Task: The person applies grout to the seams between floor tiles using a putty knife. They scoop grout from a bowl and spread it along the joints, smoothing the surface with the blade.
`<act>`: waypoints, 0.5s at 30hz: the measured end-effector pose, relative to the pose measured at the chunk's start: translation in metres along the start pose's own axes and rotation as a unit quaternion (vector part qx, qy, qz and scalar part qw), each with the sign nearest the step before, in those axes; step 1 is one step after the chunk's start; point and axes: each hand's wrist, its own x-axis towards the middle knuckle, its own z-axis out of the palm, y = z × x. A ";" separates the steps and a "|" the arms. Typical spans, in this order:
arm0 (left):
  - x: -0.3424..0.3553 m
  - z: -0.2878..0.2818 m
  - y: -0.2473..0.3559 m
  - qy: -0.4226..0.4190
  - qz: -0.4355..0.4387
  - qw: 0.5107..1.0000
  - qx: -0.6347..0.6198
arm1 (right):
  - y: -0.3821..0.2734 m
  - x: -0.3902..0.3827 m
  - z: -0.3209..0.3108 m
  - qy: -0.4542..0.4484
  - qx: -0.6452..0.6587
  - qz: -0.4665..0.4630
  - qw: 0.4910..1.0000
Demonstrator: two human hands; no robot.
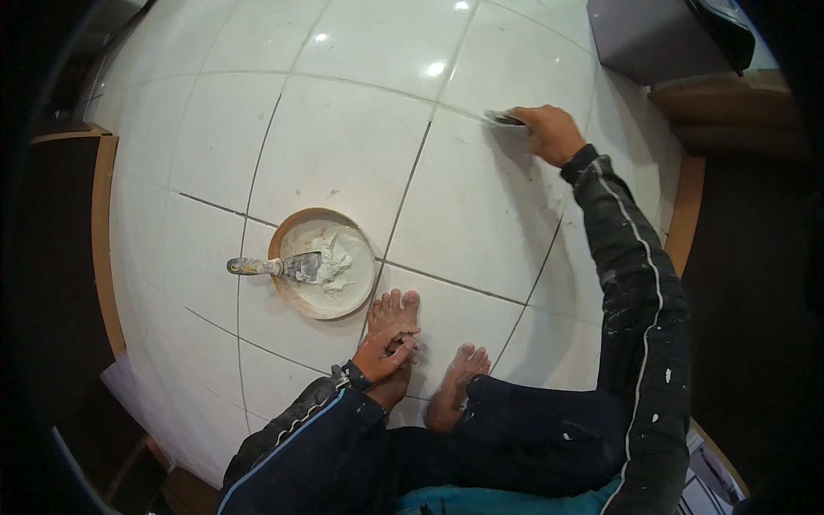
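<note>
Stretched far forward to the right, my right hand (554, 136) is closed around a flat, dark spreader (505, 118) with white paste on its edge. The spreader is at the floor tiles, by a joint line. My left hand (388, 352) rests on top of my left foot (396, 311), fingers curled in and dusted white; I see nothing in them. Just left of that foot, a round bowl (372, 279) with an orange-brown rim holds thick white paste (339, 270). A putty knife (253, 266) lies across the bowl's left rim, its blade in the paste.
Glossy white floor tiles (335, 142) have dark joint lines near me and paler ones farther off. Wood-edged dark furniture stands at the left (105, 232) and right (687, 215). A grey box-shaped object (648, 39) is at the far right. My right foot (459, 382) is bare.
</note>
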 end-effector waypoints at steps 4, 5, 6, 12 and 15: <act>-0.001 -0.002 -0.001 0.000 -0.023 1.000 0.014 | -0.053 0.027 0.019 0.019 -0.018 -0.054 0.998; -0.002 -0.002 0.000 -0.003 -0.031 0.999 0.010 | -0.063 0.032 0.033 0.041 -0.039 -0.071 0.996; -0.002 -0.002 0.000 -0.004 -0.030 0.999 0.009 | -0.065 0.032 0.045 0.063 -0.062 -0.084 0.992; -0.007 -0.006 -0.012 0.015 0.004 0.999 0.051 | -0.073 -0.005 0.063 0.100 -0.144 -0.170 0.970; -0.003 -0.004 0.000 0.000 -0.014 0.998 0.054 | -0.055 0.003 0.030 -0.007 -0.022 -0.100 0.995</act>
